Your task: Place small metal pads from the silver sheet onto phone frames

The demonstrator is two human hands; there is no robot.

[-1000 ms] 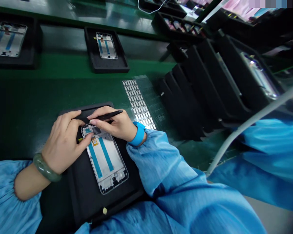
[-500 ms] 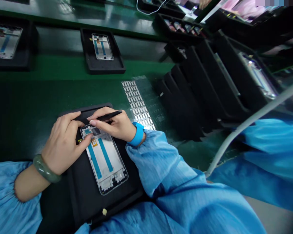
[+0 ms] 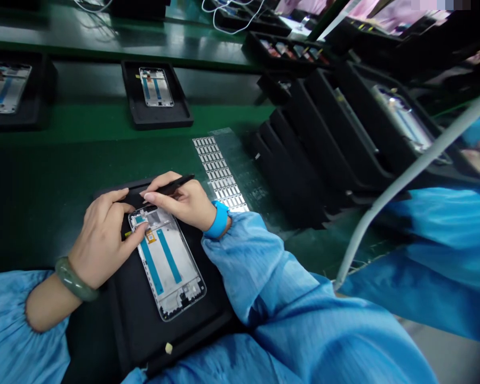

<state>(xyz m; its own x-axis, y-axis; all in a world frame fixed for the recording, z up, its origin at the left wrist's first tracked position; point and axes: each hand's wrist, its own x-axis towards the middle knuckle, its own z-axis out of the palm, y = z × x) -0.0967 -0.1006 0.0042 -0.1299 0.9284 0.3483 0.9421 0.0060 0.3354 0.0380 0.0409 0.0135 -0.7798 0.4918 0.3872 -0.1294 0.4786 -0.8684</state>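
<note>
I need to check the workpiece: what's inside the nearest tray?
A phone frame lies in the tray, showing two blue strips and an orange piece. The left grip and right grip hide some of the tray's far part; what lies beneath the frame is covered.

The thumb of the left hand (image 3: 104,234) hides a bit of the phone frame (image 3: 162,261). Above the frame, the tip of the black tool (image 3: 177,184) is too fine to make out. Left beyond the frame, a black tray (image 3: 38,101) is cut off; far right of it, a blue sleeve (image 3: 450,216).
</note>
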